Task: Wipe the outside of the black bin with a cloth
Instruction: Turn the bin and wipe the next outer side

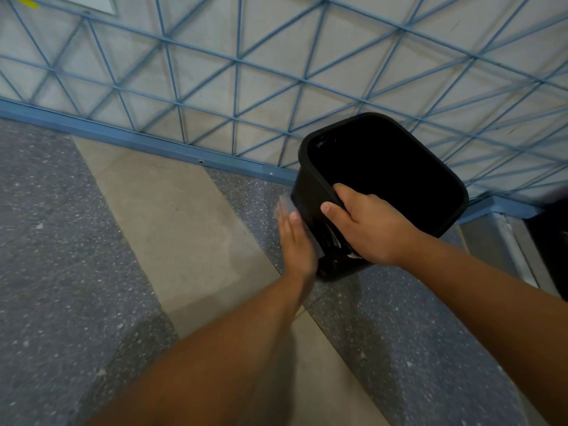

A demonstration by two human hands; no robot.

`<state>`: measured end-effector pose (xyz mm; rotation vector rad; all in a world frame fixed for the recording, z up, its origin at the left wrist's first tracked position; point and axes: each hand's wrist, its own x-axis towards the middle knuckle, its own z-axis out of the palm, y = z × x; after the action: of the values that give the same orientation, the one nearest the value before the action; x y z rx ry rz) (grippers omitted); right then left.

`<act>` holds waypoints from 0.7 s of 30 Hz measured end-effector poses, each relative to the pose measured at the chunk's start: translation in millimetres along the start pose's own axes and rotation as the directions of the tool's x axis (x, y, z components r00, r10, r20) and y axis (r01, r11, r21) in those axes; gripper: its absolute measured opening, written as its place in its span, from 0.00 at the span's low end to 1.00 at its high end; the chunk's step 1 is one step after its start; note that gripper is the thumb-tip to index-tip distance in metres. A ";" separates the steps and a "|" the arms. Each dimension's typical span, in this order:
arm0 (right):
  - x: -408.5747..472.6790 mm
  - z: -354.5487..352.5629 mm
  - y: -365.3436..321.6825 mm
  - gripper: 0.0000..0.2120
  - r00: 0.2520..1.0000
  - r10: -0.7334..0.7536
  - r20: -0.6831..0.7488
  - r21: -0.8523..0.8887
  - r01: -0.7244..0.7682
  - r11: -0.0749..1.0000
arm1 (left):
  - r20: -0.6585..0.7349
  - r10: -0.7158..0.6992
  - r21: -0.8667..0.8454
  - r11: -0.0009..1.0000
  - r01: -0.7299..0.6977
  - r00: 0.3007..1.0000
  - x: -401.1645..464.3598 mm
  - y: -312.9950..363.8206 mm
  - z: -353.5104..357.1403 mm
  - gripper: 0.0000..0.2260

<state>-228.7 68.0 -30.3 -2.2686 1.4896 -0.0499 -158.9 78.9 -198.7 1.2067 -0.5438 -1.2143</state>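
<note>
Head camera, the only view I have: worn on the person's head, wide-angle, looking forward and steeply down over both forearms. Close range; the left hand (296, 241) and right hand (368, 226) sit near frame centre. Field takes in the floor (92, 241) below and a blue wire grid (233, 59) across the top. Straight lines bow at the edges.

Forearms bare, no sleeves; short fingernails.
</note>
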 end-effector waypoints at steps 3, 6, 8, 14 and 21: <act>0.9 0.9 0.5 0.11 1.000 -0.003 -0.006 -0.006 0.003 1.000 | -0.068 -0.184 -0.074 0.981 0.179 0.981 41.6 -25.2 -5.0 0.47; 0.7 0.0 0.3 0.11 1.000 0.001 0.002 -0.001 -0.001 1.000 | -0.007 -0.054 0.008 0.999 0.054 0.999 0.9 15.7 6.7 0.33; 0.7 -0.1 0.4 0.12 1.000 0.008 0.009 -0.008 -0.008 1.000 | -0.018 -0.021 0.022 1.000 0.022 1.000 -9.6 13.4 4.4 0.30; 0.5 0.1 0.4 0.12 1.000 0.004 0.007 0.000 -0.004 1.000 | -0.037 -0.117 -0.014 0.993 0.117 0.992 -1.8 14.5 7.9 0.41; -0.2 -0.8 -0.8 0.12 1.000 0.011 0.015 -0.011 -0.011 1.000 | -0.053 -0.151 0.019 0.988 0.153 0.987 1.9 24.8 0.3 0.25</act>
<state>-228.3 68.1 -29.2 -2.2643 1.4988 -0.0211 -148.3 74.2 -176.6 1.3144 -0.4349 -1.3046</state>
